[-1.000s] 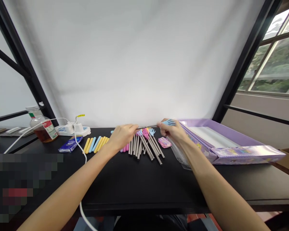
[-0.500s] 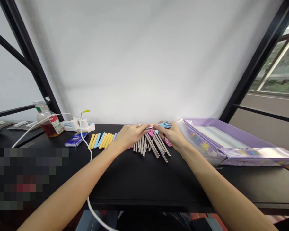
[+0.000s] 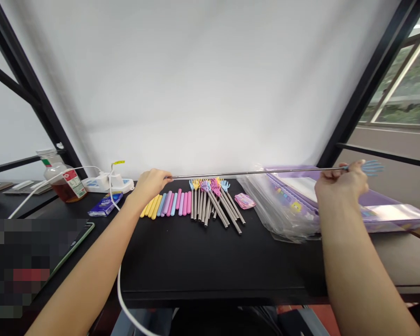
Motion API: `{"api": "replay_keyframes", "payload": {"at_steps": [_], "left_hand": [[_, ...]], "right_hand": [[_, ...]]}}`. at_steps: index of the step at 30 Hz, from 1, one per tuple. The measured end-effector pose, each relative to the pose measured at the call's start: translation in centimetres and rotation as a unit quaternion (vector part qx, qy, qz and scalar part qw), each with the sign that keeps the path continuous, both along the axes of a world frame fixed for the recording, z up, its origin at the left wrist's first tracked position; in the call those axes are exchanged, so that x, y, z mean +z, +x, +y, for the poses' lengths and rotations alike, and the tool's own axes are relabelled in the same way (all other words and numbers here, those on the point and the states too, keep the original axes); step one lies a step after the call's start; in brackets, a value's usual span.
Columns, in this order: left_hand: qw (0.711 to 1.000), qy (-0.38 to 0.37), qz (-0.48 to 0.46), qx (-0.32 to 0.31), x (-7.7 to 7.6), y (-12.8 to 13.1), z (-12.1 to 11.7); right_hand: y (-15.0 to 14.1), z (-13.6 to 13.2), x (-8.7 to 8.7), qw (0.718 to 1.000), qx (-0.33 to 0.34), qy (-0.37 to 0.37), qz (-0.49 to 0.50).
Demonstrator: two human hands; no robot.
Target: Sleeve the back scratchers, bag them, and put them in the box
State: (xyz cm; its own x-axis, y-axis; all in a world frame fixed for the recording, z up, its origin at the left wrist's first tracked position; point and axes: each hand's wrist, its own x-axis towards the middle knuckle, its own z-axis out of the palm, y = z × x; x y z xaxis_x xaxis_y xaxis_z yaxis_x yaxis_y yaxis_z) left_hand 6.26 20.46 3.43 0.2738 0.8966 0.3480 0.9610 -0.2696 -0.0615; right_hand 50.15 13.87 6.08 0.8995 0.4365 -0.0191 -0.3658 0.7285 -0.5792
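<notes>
A telescopic back scratcher point(image 3: 247, 173) stretches level above the table, its thin metal rod pulled out long. My left hand point(image 3: 150, 185) is closed on the rod's left end. At the other end, beside the light blue claw-shaped head, my right hand point(image 3: 345, 179) grips it. Below the rod lies a pile of shorter back scratchers point(image 3: 215, 203) with yellow, purple, pink and blue claw heads and metal shafts. To their left, a row of coloured handle tubes point(image 3: 168, 204) in yellow, blue, purple and pink lies on the table.
A purple box point(image 3: 290, 196) in clear plastic stands at the right, with small pink cards point(image 3: 245, 201) nearby. On the left are a blue packet point(image 3: 106, 204), a power strip point(image 3: 126, 185), a white cable point(image 3: 121, 280) and a bottle of brown liquid point(image 3: 66, 184).
My hands have moved far apart, left hand leftward and right hand rightward. The back scratcher's rod has been drawn out from short to long between them.
</notes>
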Motion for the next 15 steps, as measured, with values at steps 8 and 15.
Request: {"api": "replay_keyframes", "payload": {"at_steps": [8, 15], "left_hand": [[0.976, 0.115, 0.049, -0.176, -1.5, 1.8, 0.0], [0.945, 0.197, 0.005, -0.261, -1.4, 7.8, -3.0]], "right_hand": [[-1.6, 1.6, -1.2, 0.993, 0.098, 0.001, -0.06], [-11.8, 1.6, -3.3, 0.82, 0.416, -0.045, -0.392]]}}
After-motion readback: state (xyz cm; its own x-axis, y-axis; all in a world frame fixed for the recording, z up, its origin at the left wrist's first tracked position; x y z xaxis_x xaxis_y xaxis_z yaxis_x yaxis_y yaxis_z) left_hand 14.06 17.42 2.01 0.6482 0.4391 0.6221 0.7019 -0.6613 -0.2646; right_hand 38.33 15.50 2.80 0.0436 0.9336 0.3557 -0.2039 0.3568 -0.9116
